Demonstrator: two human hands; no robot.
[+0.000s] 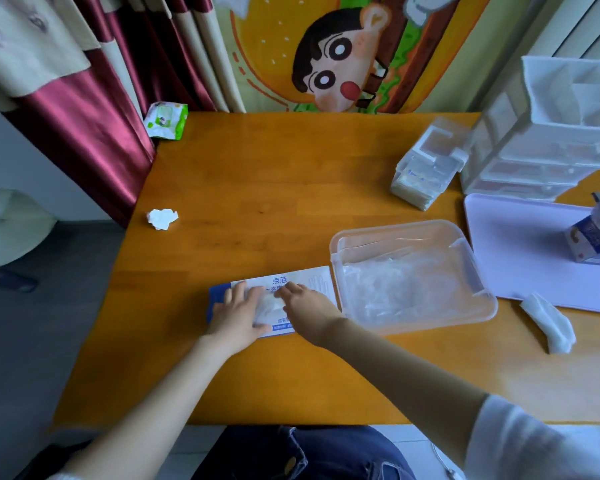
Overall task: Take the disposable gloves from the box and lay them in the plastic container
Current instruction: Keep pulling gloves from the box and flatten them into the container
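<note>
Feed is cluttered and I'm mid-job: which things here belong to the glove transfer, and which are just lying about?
Job: glove box, gloves at its opening, plastic container, gloves already inside, left hand, right hand.
Lying about: crumpled tissue, wipes pack, drawer unit, small carton, white board.

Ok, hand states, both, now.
Left hand: open, pressing flat on the glove box.
Right hand: on the gloves at the box opening; grip cannot be told.
</note>
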